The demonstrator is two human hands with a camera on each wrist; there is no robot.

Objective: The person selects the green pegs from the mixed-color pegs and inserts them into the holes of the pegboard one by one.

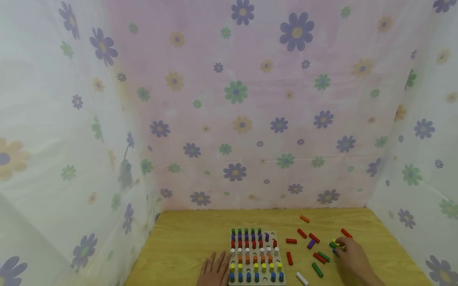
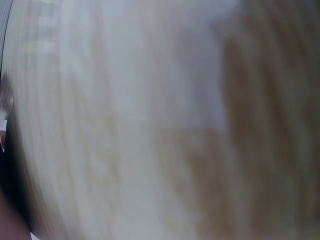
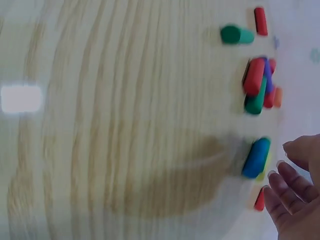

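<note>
My left hand (image 1: 214, 271) rests palm down on the table, its spread fingers beside the left edge of a pegboard (image 1: 270, 230). Rows of green, purple, red, white, orange, yellow and blue pegs stand upright in the board, with some holes bare. Over on the right, my right hand (image 1: 354, 258) reaches toward a loose blue peg (image 3: 256, 158), a green peg (image 1: 332, 245) and a yellow peg (image 1: 335, 241). The right wrist view shows its thumb and fingers apart, nothing between them. Blur in the left wrist view hides that hand's work.
Loose pegs lie scattered right of the board: several red ones, such as a red peg (image 1: 291, 241), a purple peg (image 1: 311, 243), a green peg (image 1: 317, 270), a white peg (image 1: 302, 279) and an orange peg (image 1: 305, 219). Flowered sheets (image 1: 250, 139) enclose the wooden table (image 1: 186, 230).
</note>
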